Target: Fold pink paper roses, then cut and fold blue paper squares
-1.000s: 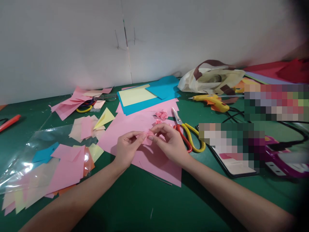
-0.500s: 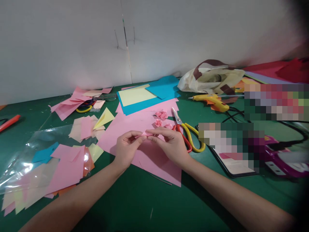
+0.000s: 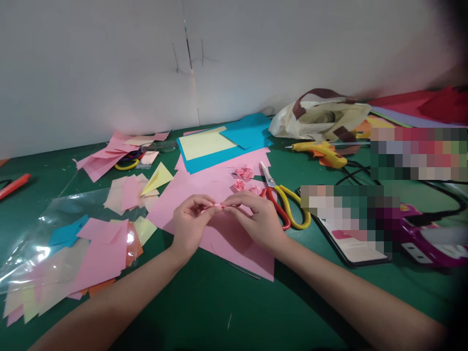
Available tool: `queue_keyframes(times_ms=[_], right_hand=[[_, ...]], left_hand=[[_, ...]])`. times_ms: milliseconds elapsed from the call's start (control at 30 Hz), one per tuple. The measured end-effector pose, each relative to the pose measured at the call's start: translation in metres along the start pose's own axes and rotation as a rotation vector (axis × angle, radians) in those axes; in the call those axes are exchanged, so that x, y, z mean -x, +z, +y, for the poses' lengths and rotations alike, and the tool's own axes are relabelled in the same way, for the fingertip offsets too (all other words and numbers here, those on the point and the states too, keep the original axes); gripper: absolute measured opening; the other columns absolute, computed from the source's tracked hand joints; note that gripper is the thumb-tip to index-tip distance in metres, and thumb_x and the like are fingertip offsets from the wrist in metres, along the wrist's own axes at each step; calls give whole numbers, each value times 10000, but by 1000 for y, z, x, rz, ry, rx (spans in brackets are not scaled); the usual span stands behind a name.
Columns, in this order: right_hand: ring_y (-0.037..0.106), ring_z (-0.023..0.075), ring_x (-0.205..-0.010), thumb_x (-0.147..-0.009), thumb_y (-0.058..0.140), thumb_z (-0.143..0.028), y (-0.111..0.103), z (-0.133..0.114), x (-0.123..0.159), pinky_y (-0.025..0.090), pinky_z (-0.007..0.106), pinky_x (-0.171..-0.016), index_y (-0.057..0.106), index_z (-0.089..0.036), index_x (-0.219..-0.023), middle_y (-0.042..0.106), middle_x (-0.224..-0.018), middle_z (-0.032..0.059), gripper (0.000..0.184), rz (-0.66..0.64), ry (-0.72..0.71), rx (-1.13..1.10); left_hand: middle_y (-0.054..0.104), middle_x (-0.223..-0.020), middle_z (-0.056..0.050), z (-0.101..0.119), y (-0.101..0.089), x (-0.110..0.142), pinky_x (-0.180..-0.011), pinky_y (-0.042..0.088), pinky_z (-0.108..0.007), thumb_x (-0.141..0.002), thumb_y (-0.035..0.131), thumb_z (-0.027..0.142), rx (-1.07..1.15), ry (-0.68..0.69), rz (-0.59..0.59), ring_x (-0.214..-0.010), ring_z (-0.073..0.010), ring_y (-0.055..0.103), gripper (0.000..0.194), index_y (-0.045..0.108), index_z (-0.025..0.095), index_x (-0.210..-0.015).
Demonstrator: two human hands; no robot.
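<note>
My left hand point(image 3: 190, 226) and my right hand point(image 3: 254, 219) meet at the fingertips over a large pink sheet point(image 3: 223, 243). Between them both pinch a small folded pink paper piece point(image 3: 218, 206), seen edge-on as a thin strip. Just beyond my right hand lie three small pink paper roses point(image 3: 243, 172). Scissors with red and yellow handles point(image 3: 283, 202) lie right beside my right hand, blades pointing away.
Blue and yellow sheets point(image 3: 219, 144) lie behind the pink one. A clear plastic bag with paper squares point(image 3: 69, 243) is at left, loose pink scraps point(image 3: 109, 156) further back. A yellow glue gun point(image 3: 321, 152), a cloth bag point(image 3: 321, 117), cables and a phone point(image 3: 351, 243) crowd the right.
My fingers have flattened the pink piece from a small open fold into a thin strip and drawn it slightly toward me. More of the paper roses shows behind my right hand.
</note>
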State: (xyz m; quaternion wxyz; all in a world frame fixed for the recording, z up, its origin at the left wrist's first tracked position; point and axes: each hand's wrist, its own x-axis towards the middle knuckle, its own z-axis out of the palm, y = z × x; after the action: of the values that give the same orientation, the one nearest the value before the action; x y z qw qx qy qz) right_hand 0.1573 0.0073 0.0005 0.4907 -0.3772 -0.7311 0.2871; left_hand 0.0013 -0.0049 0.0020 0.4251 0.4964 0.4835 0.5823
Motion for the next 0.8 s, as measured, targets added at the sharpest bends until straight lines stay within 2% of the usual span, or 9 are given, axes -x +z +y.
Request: queue_keyframes(times_ms=[133, 200, 300, 433, 600, 800], right_hand=[[595, 148, -722, -795, 622, -127, -1, 3, 2, 502, 307, -632, 698, -246, -851, 625, -783, 28, 152, 164, -322, 164], [572, 136, -679, -775, 641, -100, 0, 4, 2, 493, 290, -584, 683, -233, -872, 603, -760, 23, 170, 213, -471, 224], [557, 134, -659, -754, 655, -74, 0, 4, 2, 495, 285, -560, 652, -220, -895, 594, -757, 25, 203, 224, -563, 280], [562, 138, -664, -747, 657, -69, 0, 4, 2, 506, 291, -557, 628, -232, -914, 598, -768, 22, 235, 226, -575, 307], [602, 144, -719, -754, 650, -74, 3, 6, 4, 530, 282, -600, 641, -202, -925, 605, -809, 45, 214, 225, -513, 262], [618, 154, -755, -819, 606, -202, 4, 7, 4, 542, 303, -647, 650, -215, -944, 622, -854, 53, 134, 124, -375, 221]], left_hand=[[602, -739, 36, -2, -2, -2, -615, 489, -214, -560, 807, 204, 36, -71, 38, -662, -99, 589, 304, 528, 187, -681], [608, -647, 42, -3, -2, -2, -577, 478, -213, -589, 796, 239, 91, -128, -22, -583, -94, 583, 285, 526, 182, -658], [638, -579, 26, -5, -1, -3, -615, 498, -239, -600, 796, 274, 226, -215, -117, -569, -109, 607, 228, 596, 169, -632], [697, -659, 2, -5, 2, -1, -704, 513, -253, -541, 834, 266, 369, -314, -89, -651, -125, 643, 224, 697, 170, -690], [734, -769, -37, -1, 4, -1, -822, 517, -353, -592, 812, 271, 482, -352, -181, -748, -174, 672, 200, 731, 175, -748], [717, -723, -38, -4, 3, -4, -728, 520, -271, -604, 799, 299, 428, -346, -121, -719, -152, 653, 189, 733, 167, -724]])
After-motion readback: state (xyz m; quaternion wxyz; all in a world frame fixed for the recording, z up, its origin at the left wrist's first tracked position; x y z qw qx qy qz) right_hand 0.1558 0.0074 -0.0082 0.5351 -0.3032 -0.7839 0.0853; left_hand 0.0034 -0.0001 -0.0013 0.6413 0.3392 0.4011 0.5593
